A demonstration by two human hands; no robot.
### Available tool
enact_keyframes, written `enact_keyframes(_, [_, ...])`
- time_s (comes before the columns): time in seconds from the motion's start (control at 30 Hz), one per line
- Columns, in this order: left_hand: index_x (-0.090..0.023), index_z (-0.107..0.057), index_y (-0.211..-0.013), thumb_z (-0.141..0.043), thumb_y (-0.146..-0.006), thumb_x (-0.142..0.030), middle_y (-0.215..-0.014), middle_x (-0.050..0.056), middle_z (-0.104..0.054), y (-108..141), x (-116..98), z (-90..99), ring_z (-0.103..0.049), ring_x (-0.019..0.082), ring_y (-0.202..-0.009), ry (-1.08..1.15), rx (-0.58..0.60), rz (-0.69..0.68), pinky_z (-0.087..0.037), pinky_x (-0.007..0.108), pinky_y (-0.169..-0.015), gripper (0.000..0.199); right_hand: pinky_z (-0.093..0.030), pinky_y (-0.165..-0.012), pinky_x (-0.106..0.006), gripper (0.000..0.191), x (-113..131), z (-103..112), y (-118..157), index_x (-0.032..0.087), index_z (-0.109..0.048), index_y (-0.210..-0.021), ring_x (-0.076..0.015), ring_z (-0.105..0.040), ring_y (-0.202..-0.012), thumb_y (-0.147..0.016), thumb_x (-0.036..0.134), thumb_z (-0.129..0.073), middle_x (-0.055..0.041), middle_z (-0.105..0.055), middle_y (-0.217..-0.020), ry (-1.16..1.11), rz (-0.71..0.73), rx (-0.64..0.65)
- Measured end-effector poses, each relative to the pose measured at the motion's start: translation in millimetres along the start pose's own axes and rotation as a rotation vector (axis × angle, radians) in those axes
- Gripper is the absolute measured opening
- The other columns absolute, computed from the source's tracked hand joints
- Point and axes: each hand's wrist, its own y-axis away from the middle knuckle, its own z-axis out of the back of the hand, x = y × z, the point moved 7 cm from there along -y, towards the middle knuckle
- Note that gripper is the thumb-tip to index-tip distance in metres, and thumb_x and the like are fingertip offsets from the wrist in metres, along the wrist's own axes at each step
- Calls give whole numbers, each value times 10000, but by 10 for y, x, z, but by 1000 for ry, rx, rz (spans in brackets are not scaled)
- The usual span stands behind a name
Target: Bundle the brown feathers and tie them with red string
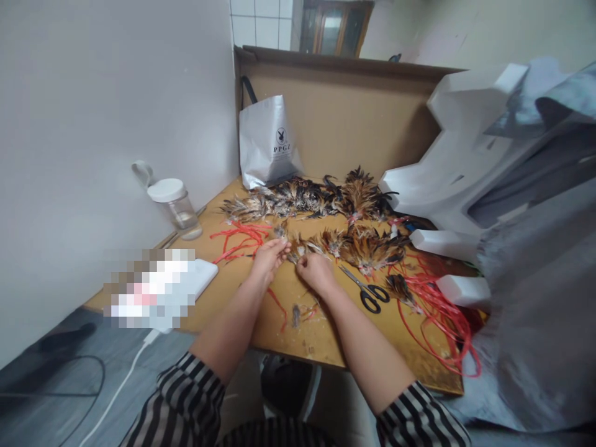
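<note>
My left hand (269, 259) is closed in a pinch, and a small tuft of feathers (280, 229) shows just above its fingertips. Close beside it, my right hand (316, 272) has its fingers curled together at the near edge of some loose brown feathers (298, 243); what those fingers hold is hidden. Right of that hand lie scissors (365, 290) with black handles. Bundles of brown and black feathers (372, 248) spread beyond them, and a longer heap of feathers (298, 198) runs along the back of the table.
The wooden table (274, 332) carries red strips (242, 236) at left and a tangle of red strips (442, 298) at right. A silver bag (267, 136), a lidded jar (174, 202) and a white power bank or similar device (205, 273) stand around. White foam pieces (465, 292) border the right.
</note>
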Motion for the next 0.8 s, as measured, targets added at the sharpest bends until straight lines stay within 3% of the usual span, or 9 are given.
enact_keyframes(0.13, [-112, -597, -746, -682, -631, -152, -692, 30, -632, -9, -49, 7, -547, 49, -549, 48, 9, -16, -384, 135, -475, 148, -321, -479, -225, 155, -143, 12, -68, 164, -631, -591, -116, -463, -461, -644, 282, -544, -3, -562, -518, -448, -99, 30])
enact_keyframes(0.23, [-108, -607, -750, -685, -627, -146, -743, 40, -646, 0, -73, -12, -544, 43, -543, 53, 27, -31, -380, 134, -464, 151, -303, -462, -211, 191, -197, 25, -96, 134, -635, -621, -87, -401, -429, -612, 313, -569, 23, -518, -490, -661, -160, 37])
enact_keyframes(0.5, [-93, -625, -718, -695, -620, -137, -755, 59, -654, 83, -9, -173, -554, 49, -566, -8, 172, 14, -429, 144, -525, 128, -299, -475, -204, 209, -44, 65, -64, 138, -625, -604, -75, -386, -471, -620, 341, -575, 20, -523, -522, -722, -46, 22])
enact_keyframes(0.6, [-91, -625, -711, -686, -634, -132, -729, 54, -648, 77, -24, -180, -549, 44, -564, 27, 205, 27, -432, 134, -525, 106, -272, -443, -198, 239, -79, 32, -65, 142, -614, -603, -62, -358, -436, -609, 380, -609, 28, -510, -499, -839, -130, 59])
enact_keyframes(0.7, [-93, -629, -714, -666, -650, -108, -708, 47, -638, 75, -34, -187, -545, 40, -565, 61, 252, 62, -433, 127, -528, 75, -162, -378, -185, 291, -143, -51, -55, 141, -591, -638, -33, -263, -374, -613, 429, -627, 42, -480, -484, -1077, -277, 198])
enact_keyframes(0.8, [-92, -632, -709, -658, -651, -98, -703, 46, -631, 110, -24, -226, -543, 42, -565, 63, 330, 105, -431, 131, -531, 64, -78, -363, -179, 318, -90, -106, -7, 138, -577, -684, -11, -191, -359, -610, 438, -653, 46, -485, -523, -1259, -308, 422])
